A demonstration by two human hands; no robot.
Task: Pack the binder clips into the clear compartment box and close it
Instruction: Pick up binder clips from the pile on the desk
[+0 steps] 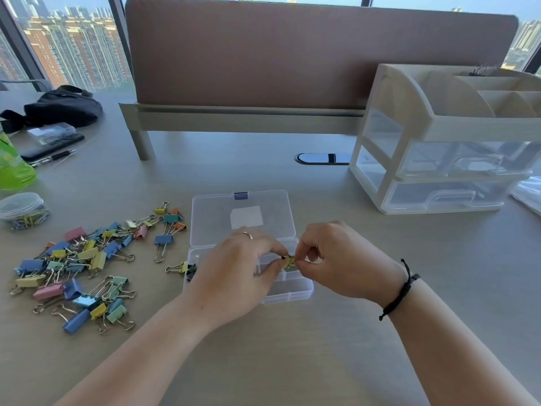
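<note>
Grey desk [263, 361] by a high window, with a brown screen at the back.

Box [298, 291]: clear, compartmented, at desk centre, lid [216, 218] laid back flat beyond it, blue latch on the lid's far edge. Dark clips are glimpsed in the box's left end, beside a yellow one; the right-hand compartments appear bare. Most of the interior is hidden by the hands.

Clip [289, 261]: small, yellow, held just above the box. It is pinched by the left hand [237, 273] on one side and by the fingertips of the right hand [336, 259] on the other; whether its wires are being folded cannot be told.

Pile [79, 265]: many clips, blue, yellow, pink, green, loose on the desk left of the box, some strays just beside it.

Also left of the box: tub of paper clips [22, 210], green packet, pens, black bag. Right of the box: drawer unit [439, 142].

Progress: judged early. Few clips are packed, the pile is nearly whole, and the closing of the lid is not yet done.
</note>
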